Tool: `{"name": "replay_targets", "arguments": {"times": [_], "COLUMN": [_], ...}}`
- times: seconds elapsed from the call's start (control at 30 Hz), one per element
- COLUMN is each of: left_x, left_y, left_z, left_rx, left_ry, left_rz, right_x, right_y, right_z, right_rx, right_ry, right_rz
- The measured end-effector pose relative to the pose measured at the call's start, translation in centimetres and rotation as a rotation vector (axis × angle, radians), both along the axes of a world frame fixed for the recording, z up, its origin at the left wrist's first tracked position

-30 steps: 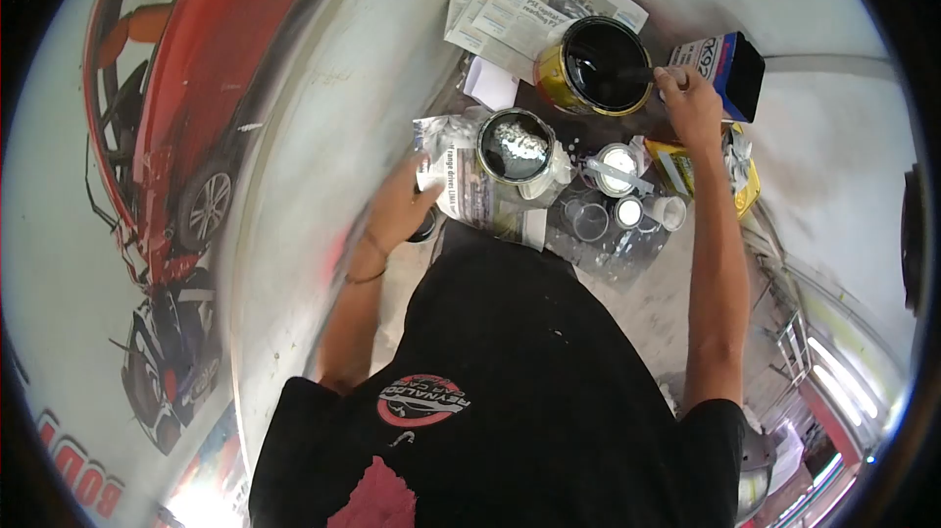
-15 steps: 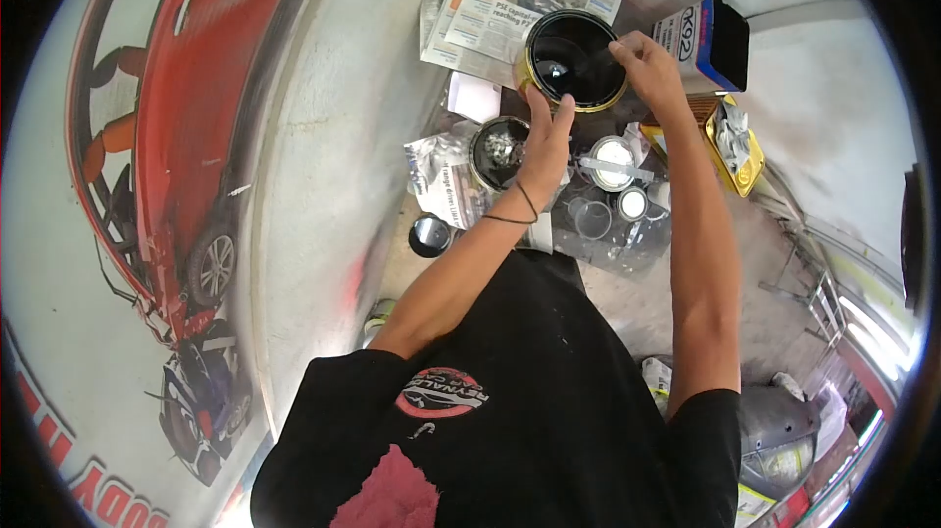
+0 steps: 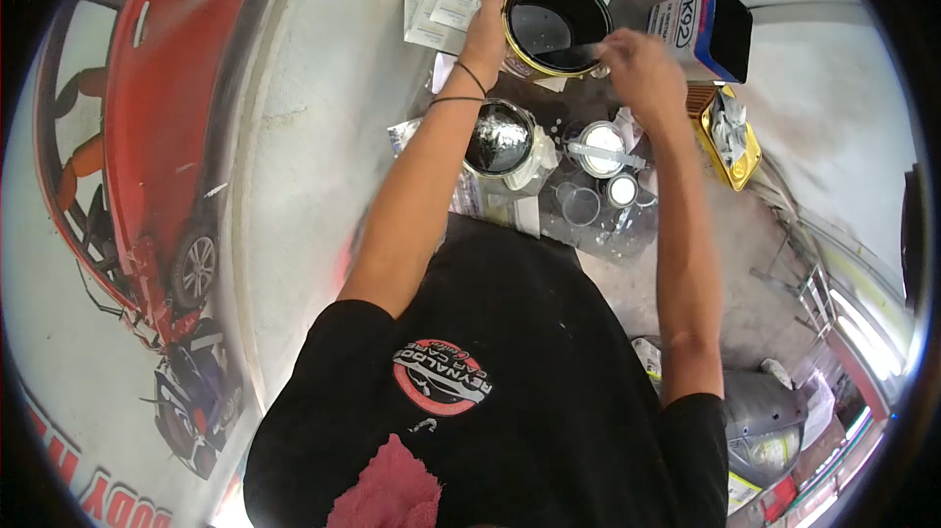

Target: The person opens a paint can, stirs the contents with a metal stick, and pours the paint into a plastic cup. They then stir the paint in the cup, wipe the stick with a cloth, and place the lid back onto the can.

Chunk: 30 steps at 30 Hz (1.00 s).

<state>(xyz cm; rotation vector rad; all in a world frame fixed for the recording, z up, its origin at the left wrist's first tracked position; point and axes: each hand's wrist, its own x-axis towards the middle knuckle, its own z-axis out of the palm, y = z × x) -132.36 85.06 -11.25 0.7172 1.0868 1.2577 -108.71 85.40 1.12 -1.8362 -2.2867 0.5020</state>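
Note:
My left hand [image 3: 487,28] is at the left side of a large can [image 3: 530,23] with a yellowish rim and dark inside, its fingers by the rim and partly hidden. The can looks tilted. My right hand [image 3: 642,72], slightly blurred, is closed on a flat stirring stick [image 3: 573,54] that reaches into the can. Nearer to me is a second can [image 3: 500,139] of glossy dark liquid, with a crumpled whitish cloth or plastic [image 3: 537,160] at its right side.
Newspapers [image 3: 436,8] lie behind the large can. At the right stand a K92 tin [image 3: 686,33] and a yellow container [image 3: 745,160]. Small open-topped containers [image 3: 600,148], a strip [image 3: 608,155] and a clear cup [image 3: 580,204] are near my right forearm. A wall picture shows a red car [image 3: 162,87].
The large can has shifted slightly up and left and is tilted differently. My left hand has moved from its front to its left side. The stick now shows more clearly inside it.

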Motion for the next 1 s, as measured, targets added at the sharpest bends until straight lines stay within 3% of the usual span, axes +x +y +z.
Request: {"name": "replay_targets", "arguments": {"times": [0.03, 0.1, 0.13, 0.2, 0.23, 0.3, 0.4, 0.43, 0.47, 0.5, 0.57, 0.7, 0.73, 0.77, 0.8, 0.83, 0.87, 0.9, 0.97, 1.0], "left_x": [0.6, 2.4, 3.6, 6.3, 7.4, 8.7, 6.8, 5.6, 4.7, 3.8, 1.9, 3.3, 4.1, 4.8, 5.5, 6.1, 6.6, 6.9, 7.2, 7.3], "left_y": [-1.3, -4.2, -5.7, -8.8, -9.4, -9.4, -7.8, -6.9, -5.4, -4.7, -4.4, -6.4, -7.2, -7.5, -7.3, -7.1, -7.2, -7.1, -5.9, -5.6], "left_z": [0.0, -0.2, 0.0, 0.6, 1.0, 2.0, 3.4, 3.3, -1.2, 0.8, 4.1, 2.7, 1.7, 1.2, 1.3, 1.5, 1.6, 0.6, -3.0, -4.3], "left_rx": [-0.005, -0.192, -0.196, -0.485, -0.487, -0.38, -0.39, -0.396, -0.211, -0.192, -0.197, -0.314, -0.528, -0.745, -0.75, -0.791, -0.829, -0.843, -0.311, -0.257], "left_ry": [0.0, -0.069, -0.064, -0.462, -0.464, -0.388, -0.269, -0.194, -0.167, -0.169, -0.189, -0.182, -0.393, -0.605, -0.603, -0.84, -1.08, -1.082, -1.241, -1.346], "left_rz": [0.004, 0.252, 0.249, 0.27, 0.279, 0.262, 0.24, 0.186, 0.224, 0.25, 0.138, 0.202, 0.221, 0.234, 0.227, 0.215, 0.205, 0.201, 0.085, 0.119], "right_x": [0.6, 1.8, 1.8, 1.8, 1.6, 0.7, 0.3, 0.6, 0.9, 1.2, 1.5, 1.5, 3.0, 2.4, 1.6, 1.0, 0.4, 0.0, -0.6, -1.1], "right_y": [1.8, 6.4, 8.5, 11.1, 11.3, 11.5, 8.7, 7.2, 5.8, 4.5, 1.7, 3.2, 5.5, 7.0, 8.0, 8.9, 9.6, 10.1, 9.3, 9.0], "right_z": [-0.5, -2.3, -2.9, -4.1, -4.3, -4.4, -3.6, -3.3, -3.3, -3.2, -2.4, -1.0, -5.3, -5.3, -4.5, -4.4, -4.8, -5.6, -5.7, -5.0], "right_rx": [-0.005, 0.173, 0.17, 0.015, 0.011, -0.172, -0.123, -0.123, -0.218, -0.315, -0.304, -0.198, 0.194, 0.198, 0.05, -0.098, -0.103, -0.151, -0.208, -0.156], "right_ry": [0.0, -0.012, -0.007, 0.155, 0.155, 0.161, 0.122, 0.118, 0.153, 0.188, 0.2, 0.177, 0.225, 0.226, 0.277, 0.327, 0.323, 0.324, 0.32, 0.246], "right_rz": [0.004, 0.322, 0.319, 0.486, 0.494, 0.373, 0.235, 0.235, 0.165, 0.095, 0.037, 0.006, 0.227, 0.218, 0.245, 0.27, 0.262, 0.278, 0.278, 0.27]}}
